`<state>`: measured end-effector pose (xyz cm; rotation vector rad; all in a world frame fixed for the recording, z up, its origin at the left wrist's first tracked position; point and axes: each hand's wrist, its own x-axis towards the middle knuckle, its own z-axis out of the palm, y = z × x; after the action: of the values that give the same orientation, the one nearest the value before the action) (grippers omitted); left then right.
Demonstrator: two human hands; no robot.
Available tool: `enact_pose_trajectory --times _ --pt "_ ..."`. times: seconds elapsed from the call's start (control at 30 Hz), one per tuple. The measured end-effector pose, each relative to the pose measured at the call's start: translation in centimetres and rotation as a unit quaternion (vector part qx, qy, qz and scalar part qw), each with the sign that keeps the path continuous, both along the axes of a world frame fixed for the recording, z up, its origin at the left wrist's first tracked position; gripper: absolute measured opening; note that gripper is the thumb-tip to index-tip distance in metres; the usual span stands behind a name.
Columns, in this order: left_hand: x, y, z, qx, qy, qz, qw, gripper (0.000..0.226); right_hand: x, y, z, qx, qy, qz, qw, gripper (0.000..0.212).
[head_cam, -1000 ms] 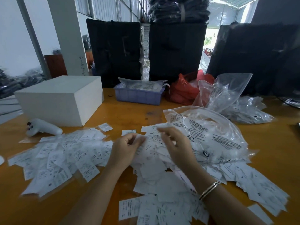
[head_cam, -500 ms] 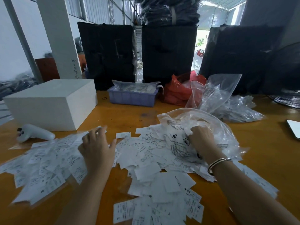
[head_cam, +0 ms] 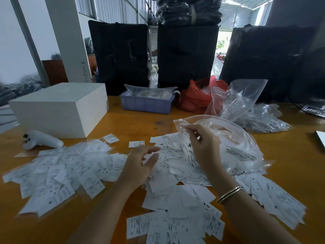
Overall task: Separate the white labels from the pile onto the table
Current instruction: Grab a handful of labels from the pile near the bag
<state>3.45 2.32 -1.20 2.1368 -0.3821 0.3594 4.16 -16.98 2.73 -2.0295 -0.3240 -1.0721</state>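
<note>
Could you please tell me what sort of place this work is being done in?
Probably a garment or packing warehouse: a wooden table strewn with printed white labels, clear plastic bags, and large black wrapped bundles stacked behind under corrugated metal walls.

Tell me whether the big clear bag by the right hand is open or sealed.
Open: the bag mouth gapes in a wide loop beyond the right hand.

Handwritten digits on white pillar point(head_cam: 84, 72) — illegible, white labels point(head_cam: 58, 175) print blurred
</note>
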Motion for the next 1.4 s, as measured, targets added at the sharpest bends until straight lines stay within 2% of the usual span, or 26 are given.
enact_pose_trajectory --times 0.07,0.13,0.23,0.27,0.37,0.43,0.5,0.57,0.6,0.67,0.73,0.8,0.9,1.07,1.17,1.23,1.3,1.33,1.4 --pt "-0.2 0.2 0.4 -0.04 0.032 -0.014 0.999 0.025 -0.6 2.1 -0.5 0.062 0.099 0.102 0.988 0.022" --pt "-0.3 0.6 0.6 -0.074 0.065 -0.028 0.995 0.036 -0.9 3.6 -1.2 0.11 0.199 0.188 0.956 0.028" --pt "-0.2 0.7 0.7 -0.098 0.103 -0.068 0.988 0.043 -1.0 4.3 -2.0 0.175 0.242 0.235 0.925 0.03" --pt "-0.2 0.7 0.7 -0.1 0.106 -0.07 0.987 0.039 -1.1 4.3 -2.1 0.196 0.244 0.245 0.918 0.03" --pt "0.2 0.5 0.4 -0.121 0.089 -0.028 0.988 0.007 -0.7 4.4 -2.6 0.224 0.246 0.248 0.91 0.03" --pt "0.4 0.7 0.2 -0.151 0.083 0.008 0.985 0.006 -0.3 4.5 -2.9 0.225 0.245 0.211 0.919 0.029" --pt "0.6 1.0 0.0 -0.187 0.082 0.037 0.978 0.004 0.5 4.7 -3.1 0.158 0.245 0.138 0.947 0.026" --pt "0.9 1.3 -0.1 -0.228 0.08 0.062 0.968 0.003 1.4 4.9 -3.2 -0.032 0.243 0.072 0.967 0.028" --pt "1.0 1.4 -0.2 -0.244 0.079 0.073 0.964 0.003 1.8 5.2 -3.2 -0.128 0.241 0.059 0.96 0.029" --pt "1.2 1.6 -0.3 -0.258 0.079 0.085 0.959 0.003 2.6 6.0 -3.0 -0.258 0.253 0.047 0.931 0.031" --pt "1.3 1.7 -0.3 -0.258 0.076 0.095 0.958 0.003 3.2 7.0 -3.0 -0.348 0.277 0.019 0.895 0.032" --pt "1.3 1.8 -0.3 -0.256 0.069 0.11 0.958 0.005 3.8 7.7 -3.0 -0.388 0.31 -0.005 0.868 0.038" --pt "1.3 1.8 -0.1 -0.256 0.062 0.125 0.957 0.007 4.4 8.1 -2.7 -0.332 0.349 -0.008 0.876 0.039" --pt "1.0 1.7 0.3 -0.249 0.059 0.119 0.96 0.009 4.2 8.3 -2.2 -0.267 0.382 0.006 0.884 0.027" --pt "0.9 1.6 0.4 -0.257 0.06 0.112 0.958 0.005 3.5 7.6 -2.0 -0.127 0.381 0.051 0.915 0.01" --pt "0.9 1.5 0.4 -0.266 0.065 0.099 0.957 0.004 2.7 6.8 -1.9 -0.005 0.364 0.08 0.928 0.01" --pt "0.9 1.2 0.3 -0.275 0.075 0.084 0.955 0.004 1.6 5.9 -1.8 0.075 0.354 0.092 0.928 0.008" --pt "0.8 1.0 0.3 -0.279 0.08 0.078 0.954 0.004 1.1 5.4 -1.8 0.108 0.348 0.098 0.926 0.008" --pt "0.7 0.7 0.3 -0.29 0.09 0.058 0.951 0.003 0.0 4.6 -1.7 0.169 0.331 0.121 0.92 0.022"
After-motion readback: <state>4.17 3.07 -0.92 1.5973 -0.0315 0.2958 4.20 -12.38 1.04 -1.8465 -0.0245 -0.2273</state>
